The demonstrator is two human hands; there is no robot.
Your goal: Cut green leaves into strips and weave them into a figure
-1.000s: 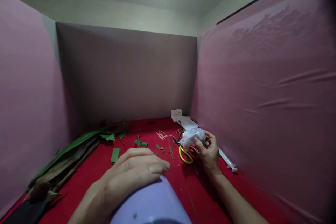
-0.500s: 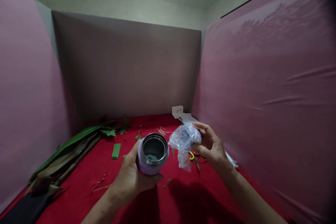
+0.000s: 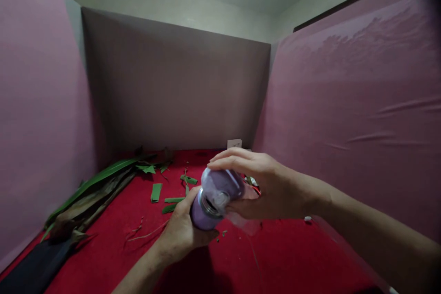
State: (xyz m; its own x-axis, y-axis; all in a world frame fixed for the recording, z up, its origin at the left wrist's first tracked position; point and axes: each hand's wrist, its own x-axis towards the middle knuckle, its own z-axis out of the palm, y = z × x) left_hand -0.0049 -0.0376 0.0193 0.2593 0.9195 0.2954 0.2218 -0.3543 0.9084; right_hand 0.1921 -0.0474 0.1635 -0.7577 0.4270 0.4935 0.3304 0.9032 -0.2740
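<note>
My left hand (image 3: 182, 229) is wrapped round a purple metal flask (image 3: 203, 215), which leans to the right with its silver threaded rim partly showing. Against that rim, my right hand (image 3: 262, 179) grips a rounded purple lid (image 3: 220, 181) from above and the side. Clear plastic wrap (image 3: 246, 223) clings about the lid and hangs below my right palm. The lid sits tilted over the mouth, hiding most of the opening; whether it touches all round I cannot tell.
On the red cloth (image 3: 103, 248) lie long green and dried leaves (image 3: 93, 183), a dark object (image 3: 37, 262) and cut leaf pieces (image 3: 156, 192). A small white card (image 3: 234, 143) stands at the back. Pink walls (image 3: 344, 115) rise at both sides.
My right hand has moved left, bringing the plastic-covered lid from beside the flask onto its mouth. The flask has shifted slightly right and now tilts.
</note>
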